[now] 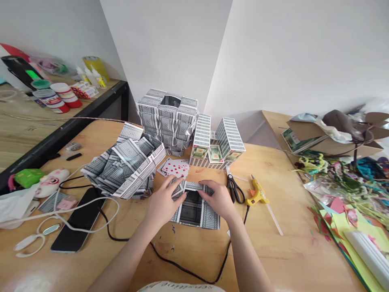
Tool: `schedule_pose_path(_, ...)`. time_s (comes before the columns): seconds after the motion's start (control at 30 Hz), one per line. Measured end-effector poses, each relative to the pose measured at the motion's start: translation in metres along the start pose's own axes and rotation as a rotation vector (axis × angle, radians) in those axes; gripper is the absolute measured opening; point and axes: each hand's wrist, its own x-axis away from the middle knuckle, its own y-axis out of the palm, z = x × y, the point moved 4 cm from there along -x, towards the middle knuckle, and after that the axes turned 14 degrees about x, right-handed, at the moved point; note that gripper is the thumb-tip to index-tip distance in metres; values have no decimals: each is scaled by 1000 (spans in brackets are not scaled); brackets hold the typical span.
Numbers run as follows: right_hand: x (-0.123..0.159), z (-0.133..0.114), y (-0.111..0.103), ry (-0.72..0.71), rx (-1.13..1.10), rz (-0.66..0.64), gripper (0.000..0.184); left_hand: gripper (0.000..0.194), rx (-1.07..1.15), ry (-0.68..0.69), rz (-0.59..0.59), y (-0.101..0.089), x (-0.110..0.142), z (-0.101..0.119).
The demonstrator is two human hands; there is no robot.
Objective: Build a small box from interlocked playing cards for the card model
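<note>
Low on the table in front of me lies a hollow frame of folded playing cards, grey-patterned backs outward, with a dark opening in its middle. My left hand grips its far left part, fingers bent over the edge. At the far right part my right hand holds it, thumb by the opening. Loose playing cards lie face up just beyond. To the left is a heap of folded card pieces. Behind stands a block built of folded cards.
Card boxes stand in stacks at the back. Black-handled scissors and a yellow glue gun lie right, its black cable looping before me. A phone and white cord lie left. Craft scraps crowd the right.
</note>
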Motion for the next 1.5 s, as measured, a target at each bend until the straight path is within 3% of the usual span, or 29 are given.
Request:
schedule_pose_path(0.67,2,-1,3,-25,27,23,25,42,-19,18,-1,1,-1,0)
schedule_pose_path(0.77,3,-1,1,-37,-39,76,29,43,-29,4,-9,1,-1,0)
schedule_pose_path(0.87,7,0,-4,-31,-142,208,25,42,-47,-19,0,2,-2,1)
schedule_pose_path(1.03,19,11,-6,94,-230,394,20,42,-88,-60,44,2,-3,2)
schedule_pose_path(1.27,41,24,-4,342,-508,466,25,51,-185,-80,152,-18,5,7)
schedule_pose_path(1.37,46,5,-5,349,-586,362,23,40,-166,-27,167,-26,14,17)
schedule_pose_path(1.5,48,-38,6,203,-656,10,23,43,-23,147,48,-14,29,35)
